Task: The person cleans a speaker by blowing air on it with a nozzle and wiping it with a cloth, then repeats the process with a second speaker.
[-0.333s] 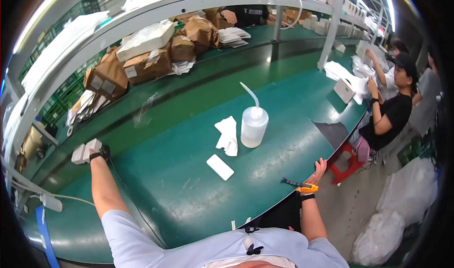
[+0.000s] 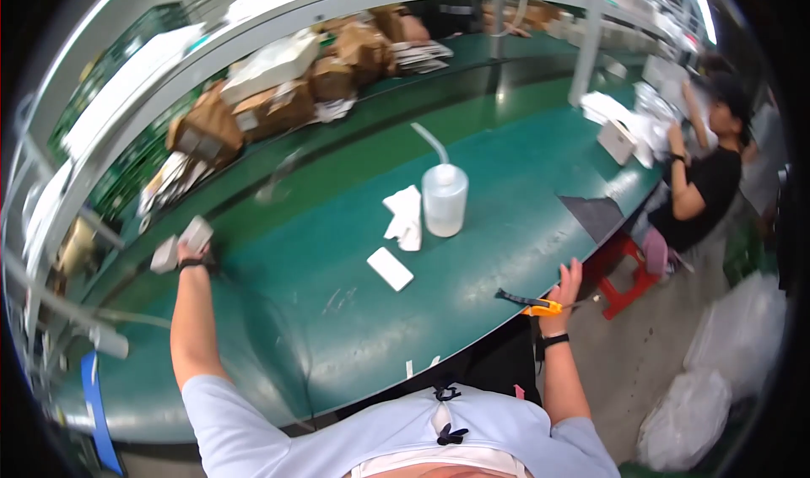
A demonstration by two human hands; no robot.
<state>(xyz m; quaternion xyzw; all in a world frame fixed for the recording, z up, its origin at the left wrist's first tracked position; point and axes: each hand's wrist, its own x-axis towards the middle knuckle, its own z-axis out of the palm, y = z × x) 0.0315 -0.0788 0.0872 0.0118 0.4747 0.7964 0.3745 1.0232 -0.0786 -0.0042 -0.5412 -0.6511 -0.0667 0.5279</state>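
We are gripping white flat blocks (image 2: 179,246) in our closed left hand (image 2: 191,253); our right hand (image 2: 567,286) is pinching an orange-handled cutter (image 2: 531,303); a translucent plastic squeeze bottle (image 2: 443,198) is standing well ahead.

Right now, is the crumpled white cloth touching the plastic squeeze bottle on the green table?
Cannot tell. In the head view the white cloth lies right beside the squeeze bottle, but no clear gap or contact shows between them.

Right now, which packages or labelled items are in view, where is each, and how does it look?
Crumpled brown cardboard boxes: back shelf, with pale stickers.
Small flat white rectangular box: mid green table.
White rectangular packets: held in left hand.
Clear plastic bags: on the floor, right.
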